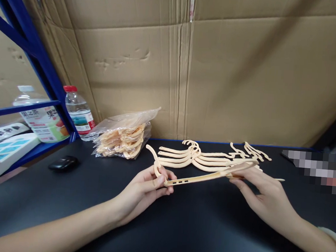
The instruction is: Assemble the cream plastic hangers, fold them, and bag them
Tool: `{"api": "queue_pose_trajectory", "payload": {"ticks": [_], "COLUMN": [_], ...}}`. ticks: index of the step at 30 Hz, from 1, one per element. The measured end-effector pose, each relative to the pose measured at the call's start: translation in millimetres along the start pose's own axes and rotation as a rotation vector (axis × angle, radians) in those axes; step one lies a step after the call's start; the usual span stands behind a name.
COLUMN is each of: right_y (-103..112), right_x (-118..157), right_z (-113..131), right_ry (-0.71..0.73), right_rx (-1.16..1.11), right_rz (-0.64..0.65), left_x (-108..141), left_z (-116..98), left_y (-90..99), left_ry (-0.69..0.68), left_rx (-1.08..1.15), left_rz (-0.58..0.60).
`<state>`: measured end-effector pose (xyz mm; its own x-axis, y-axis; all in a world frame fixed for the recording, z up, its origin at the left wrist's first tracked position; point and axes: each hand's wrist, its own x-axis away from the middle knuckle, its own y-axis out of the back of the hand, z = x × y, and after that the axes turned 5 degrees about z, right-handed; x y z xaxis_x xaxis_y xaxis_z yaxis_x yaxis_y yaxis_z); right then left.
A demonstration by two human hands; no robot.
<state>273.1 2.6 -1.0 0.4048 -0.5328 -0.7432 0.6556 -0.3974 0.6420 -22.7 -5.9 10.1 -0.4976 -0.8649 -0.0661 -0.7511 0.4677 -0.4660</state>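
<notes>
Between my hands is a beige plastic clothes hanger [195,178], raised over the black table with its slotted underside showing. The fingers of my left hand [151,185] pinch its left end, where a curved beige piece [153,156] sticks up; whether the two are joined there I cannot tell. My right hand [263,188] grips the other end, its fingertips partly hidden behind the plastic. Behind the held hanger, a row of several beige hangers [180,158] lies with the hooks together. Loose curved beige pieces [251,151] lie to the right of that row.
A clear plastic bag [120,136] of beige parts stands at the back left. Near it are a water bottle [80,115] with a red cap and a black mouse [63,163]. A blue shelf frame [41,69] edges the left; a cardboard wall [233,69] closes the back.
</notes>
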Motion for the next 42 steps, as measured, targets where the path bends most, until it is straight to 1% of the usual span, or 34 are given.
{"api": "queue_pose_trajectory", "payload": {"ticks": [5,10,17,21,25,30,34,42], "right_y": [2,1,2,2,1,2,2,-1], "right_x": [1,2,3,5,7,6,6,9], "right_z": [4,7,11,13,16,19,20,15], "right_ry": [0.004,-0.007,0.028,0.039,0.049,0.017,-0.023,-0.138], "right_rx": [0.022,-0.009,-0.022,-0.007,-0.026,-0.025,-0.007,-0.008], "right_rz": [-0.015,-0.008,-0.009,0.001,-0.008,0.006,0.003,-0.007], "left_x": [1,1,-1,-2,-3,0,3,5], "left_z": [0,1,3,3,4,5,4,1], "left_y": [0.8,2.2,2.7,3.2,1.6,-5.0,-8.6,-11.2], "left_ry": [-0.003,-0.019,-0.048,-0.071,-0.097,-0.127,-0.103,-0.036], "left_rx": [-0.04,-0.074,-0.091,-0.096,-0.107,-0.119,-0.119,-0.108], "left_rz": [0.002,-0.015,0.002,-0.011,-0.063,-0.179,-0.24,-0.29]}}
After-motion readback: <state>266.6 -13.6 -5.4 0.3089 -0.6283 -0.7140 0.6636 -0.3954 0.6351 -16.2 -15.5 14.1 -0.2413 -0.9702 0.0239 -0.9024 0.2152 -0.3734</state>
